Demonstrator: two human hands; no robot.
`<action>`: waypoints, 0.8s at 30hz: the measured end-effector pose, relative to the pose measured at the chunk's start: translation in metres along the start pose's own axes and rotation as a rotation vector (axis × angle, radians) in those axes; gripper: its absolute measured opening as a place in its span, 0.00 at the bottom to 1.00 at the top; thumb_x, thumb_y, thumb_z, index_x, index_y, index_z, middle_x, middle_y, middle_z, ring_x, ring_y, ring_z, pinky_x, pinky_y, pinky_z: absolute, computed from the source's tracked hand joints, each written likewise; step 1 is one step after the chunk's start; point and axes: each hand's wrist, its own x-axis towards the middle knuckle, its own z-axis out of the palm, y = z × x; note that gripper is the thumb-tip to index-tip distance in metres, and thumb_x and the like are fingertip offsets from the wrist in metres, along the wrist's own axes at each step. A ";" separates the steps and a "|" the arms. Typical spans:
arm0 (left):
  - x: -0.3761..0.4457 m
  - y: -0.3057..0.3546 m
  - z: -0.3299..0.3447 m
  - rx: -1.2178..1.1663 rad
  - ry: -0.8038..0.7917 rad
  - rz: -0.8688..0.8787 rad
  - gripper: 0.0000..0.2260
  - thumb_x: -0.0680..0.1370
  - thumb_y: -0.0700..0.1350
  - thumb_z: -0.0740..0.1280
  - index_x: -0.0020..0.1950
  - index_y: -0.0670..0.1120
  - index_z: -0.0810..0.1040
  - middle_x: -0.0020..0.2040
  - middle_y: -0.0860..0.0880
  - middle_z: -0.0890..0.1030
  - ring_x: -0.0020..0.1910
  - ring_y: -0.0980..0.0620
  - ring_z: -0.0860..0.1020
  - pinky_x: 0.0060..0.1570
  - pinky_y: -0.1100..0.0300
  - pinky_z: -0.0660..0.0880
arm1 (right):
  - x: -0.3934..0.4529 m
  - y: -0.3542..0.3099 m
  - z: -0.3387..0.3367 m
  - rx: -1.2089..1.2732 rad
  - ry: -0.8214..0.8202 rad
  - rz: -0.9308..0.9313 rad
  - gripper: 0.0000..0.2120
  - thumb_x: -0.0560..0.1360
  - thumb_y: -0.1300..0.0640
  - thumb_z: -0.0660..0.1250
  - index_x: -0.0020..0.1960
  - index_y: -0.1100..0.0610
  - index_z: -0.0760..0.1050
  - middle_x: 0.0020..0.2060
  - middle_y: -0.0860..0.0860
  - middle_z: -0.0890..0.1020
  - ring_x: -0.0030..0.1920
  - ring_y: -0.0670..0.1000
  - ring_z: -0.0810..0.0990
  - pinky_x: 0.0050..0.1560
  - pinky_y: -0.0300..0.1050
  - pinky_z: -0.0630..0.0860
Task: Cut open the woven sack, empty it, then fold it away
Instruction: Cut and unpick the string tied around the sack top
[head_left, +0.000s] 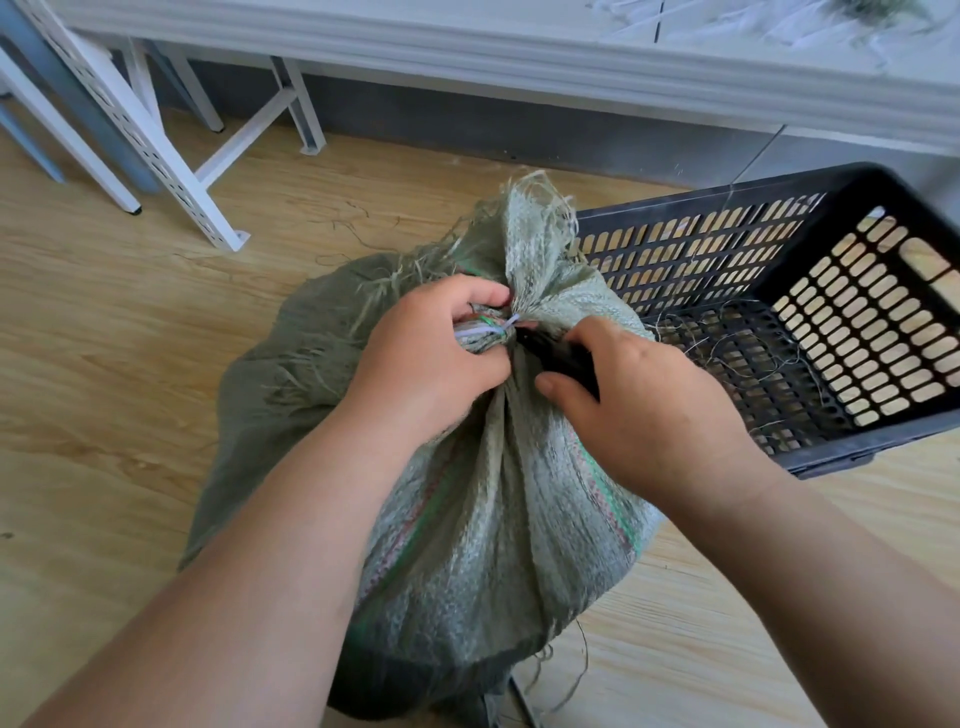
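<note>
The green woven sack (467, 519) stood at frame centre on the wooden floor (104, 364), its long axis upright and tied neck pointing up. The left hand (431, 348) gripped the bunched neck; the right hand (644, 405) clasped a dark tool (561, 358) beside it. A black crate (779, 332) lay at right.

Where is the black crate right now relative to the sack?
In the head view the black crate sits on the wooden floor at the right, directly beside the woven sack, beyond the right hand.
</note>
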 end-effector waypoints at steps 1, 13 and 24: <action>0.001 -0.001 -0.002 -0.040 -0.002 -0.020 0.19 0.70 0.41 0.73 0.58 0.57 0.79 0.44 0.64 0.76 0.47 0.60 0.77 0.45 0.76 0.69 | 0.002 0.002 -0.001 0.035 -0.016 -0.006 0.12 0.77 0.43 0.61 0.52 0.51 0.70 0.41 0.47 0.75 0.48 0.56 0.77 0.38 0.46 0.65; 0.000 -0.003 -0.008 -0.024 -0.111 -0.074 0.19 0.74 0.49 0.71 0.65 0.55 0.73 0.52 0.59 0.75 0.50 0.59 0.73 0.38 0.79 0.65 | 0.004 0.002 0.008 0.255 0.015 -0.063 0.11 0.76 0.46 0.64 0.39 0.47 0.65 0.30 0.44 0.72 0.33 0.49 0.70 0.31 0.47 0.66; -0.005 0.005 0.006 0.036 -0.091 -0.126 0.10 0.71 0.46 0.71 0.51 0.49 0.77 0.43 0.51 0.81 0.44 0.47 0.79 0.45 0.51 0.77 | -0.002 -0.018 0.009 0.130 0.026 0.040 0.10 0.78 0.45 0.60 0.44 0.50 0.67 0.35 0.45 0.70 0.36 0.52 0.69 0.30 0.48 0.63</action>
